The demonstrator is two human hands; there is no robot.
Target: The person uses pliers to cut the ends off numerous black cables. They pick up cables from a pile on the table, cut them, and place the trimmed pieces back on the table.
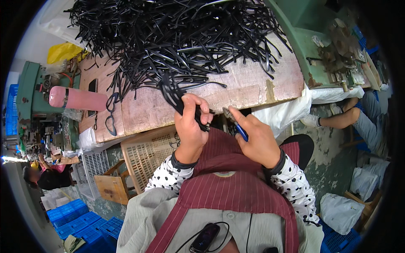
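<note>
My left hand is closed round a bundle of black eyeglass temples, which stick out past the thumb toward the table. Closed round a pair of pliers with blue handles, my right hand is just right of the left. The metal jaws point at the ends of the bundle; whether they touch a temple I cannot tell. A big tangled heap of black temples covers the far part of the table. At the table's left lies a black eyeglass front.
A pink bottle lies near the table's left edge, beside a dark phone. Green machines flank the table. Below it are a beige plastic basket and a wooden stool. Another person's leg shows at right.
</note>
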